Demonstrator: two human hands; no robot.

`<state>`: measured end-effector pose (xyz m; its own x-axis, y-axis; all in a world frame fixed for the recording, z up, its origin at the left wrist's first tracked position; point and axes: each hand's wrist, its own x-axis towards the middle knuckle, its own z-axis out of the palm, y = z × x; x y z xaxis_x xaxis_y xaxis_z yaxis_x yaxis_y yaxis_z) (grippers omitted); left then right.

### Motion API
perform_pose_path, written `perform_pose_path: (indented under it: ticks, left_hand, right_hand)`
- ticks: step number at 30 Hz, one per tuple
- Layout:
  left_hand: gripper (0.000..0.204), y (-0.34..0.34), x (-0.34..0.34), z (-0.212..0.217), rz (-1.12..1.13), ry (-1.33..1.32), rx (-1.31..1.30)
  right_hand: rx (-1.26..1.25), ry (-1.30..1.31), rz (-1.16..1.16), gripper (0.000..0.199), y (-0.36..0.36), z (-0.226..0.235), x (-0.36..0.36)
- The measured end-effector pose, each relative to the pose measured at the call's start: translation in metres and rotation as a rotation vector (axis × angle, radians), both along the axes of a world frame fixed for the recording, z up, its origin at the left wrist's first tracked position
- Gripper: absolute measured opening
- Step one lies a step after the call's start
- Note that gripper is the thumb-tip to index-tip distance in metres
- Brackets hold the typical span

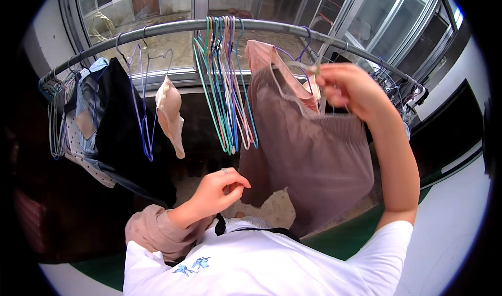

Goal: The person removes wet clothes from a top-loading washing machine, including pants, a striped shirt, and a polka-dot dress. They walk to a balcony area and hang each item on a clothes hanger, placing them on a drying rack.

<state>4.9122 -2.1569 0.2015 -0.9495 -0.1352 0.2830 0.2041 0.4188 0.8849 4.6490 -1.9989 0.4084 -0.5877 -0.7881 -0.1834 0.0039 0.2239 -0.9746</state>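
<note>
A person's raised right hand point(349, 89) clamps its fingers around the upper part of a pale hanger point(295, 64), just below a metal rail point(180, 28), apparently gripping high so that the brown-grey garment point(334, 163) hangs free beneath. Blur there leaves the exact finger hold uncertain. The garment's gathered waist lies over the hanger, in front of a pink top point(260, 54) on a purple hanger point(307, 42). The left hand point(215, 192), half curled with no object visible in it, floats before the body, while pinkish-brown cloth point(157, 232) bunches around that forearm, perhaps draped there to spare the fingers.
</note>
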Motion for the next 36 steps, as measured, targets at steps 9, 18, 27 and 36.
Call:
perform_pose_path:
  ticks: [9,18,27,36]
  left_hand:
    - [0.088,-0.074,-0.098,0.067,0.516,0.243,0.544]
    - [0.037,-0.096,-0.147,0.065,0.081,-0.113,1.082]
    - [0.023,-0.104,-0.124,0.058,0.219,0.033,1.093]
    - [0.021,-0.145,-0.083,0.057,0.398,0.133,1.072]
  right_hand:
    - [-0.315,-0.241,-0.087,0.005,-0.095,-0.046,-0.044]
    - [-0.536,-0.368,-0.139,0.021,-0.147,-0.122,-0.039]
    - [-0.553,-0.304,-0.245,0.019,-0.157,-0.124,-0.048]
    - [-0.346,-0.046,-0.224,0.031,-0.086,-0.118,-0.094]
